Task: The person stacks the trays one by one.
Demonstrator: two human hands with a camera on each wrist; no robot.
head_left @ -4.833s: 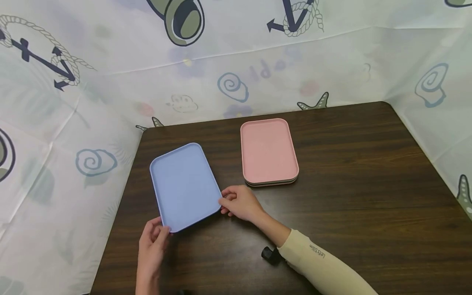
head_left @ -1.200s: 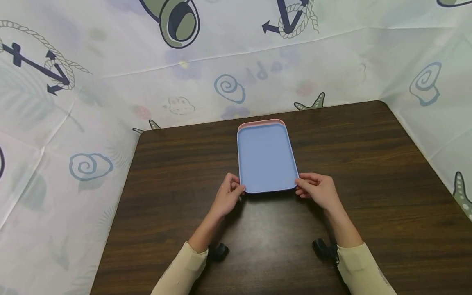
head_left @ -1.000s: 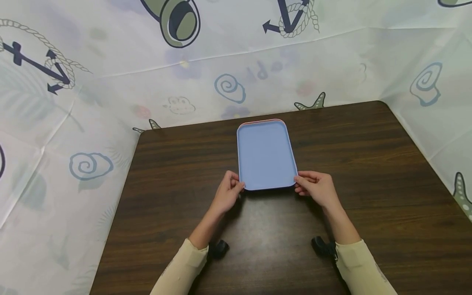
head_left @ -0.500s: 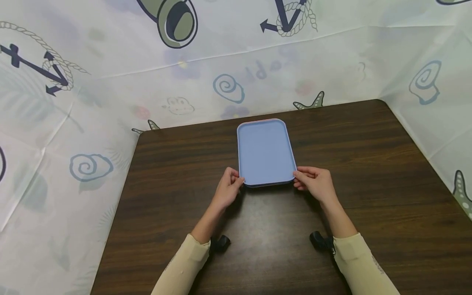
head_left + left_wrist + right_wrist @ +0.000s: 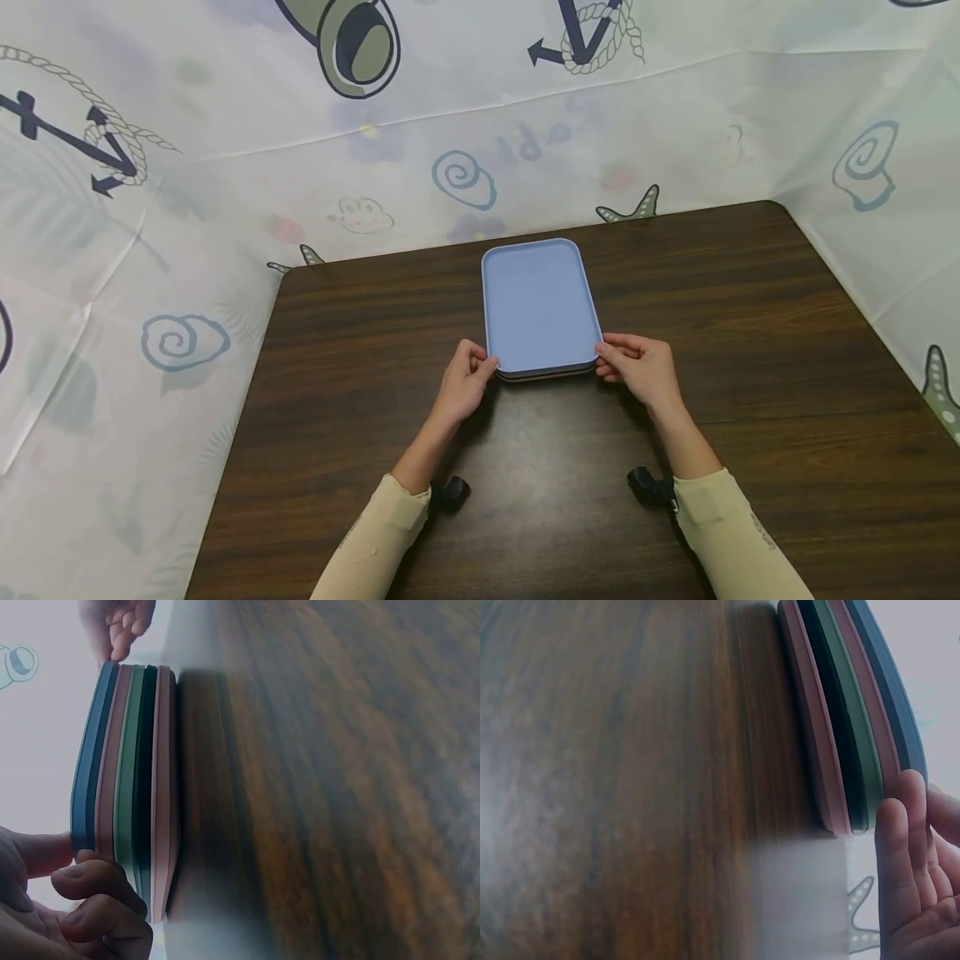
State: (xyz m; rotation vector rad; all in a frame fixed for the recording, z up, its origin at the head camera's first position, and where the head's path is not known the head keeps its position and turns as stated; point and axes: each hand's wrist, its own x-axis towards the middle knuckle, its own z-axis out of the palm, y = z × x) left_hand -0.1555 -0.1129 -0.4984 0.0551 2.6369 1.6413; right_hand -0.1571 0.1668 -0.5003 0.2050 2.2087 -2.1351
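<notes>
A blue rectangular tray lies on top of a stack of trays, lined up with those below. At its near left corner my left hand pinches it, thumb on the rim and fingers curled at the side. My right hand pinches the near right corner in the same way. From the side, in the left wrist view, a pink tray lies directly under the blue one. Below that come a green tray and another pink tray at the bottom, on the table.
The stack stands near the back edge of a dark brown wooden table. A white patterned cloth hangs behind the table and along its sides. A black wrist camera is strapped by each cream sleeve.
The blue tray was at the left, turned askew, with the pink tray uncovered. Both hands carried it right, then slid it forward and lowered it onto the stack, covering the pink tray.
</notes>
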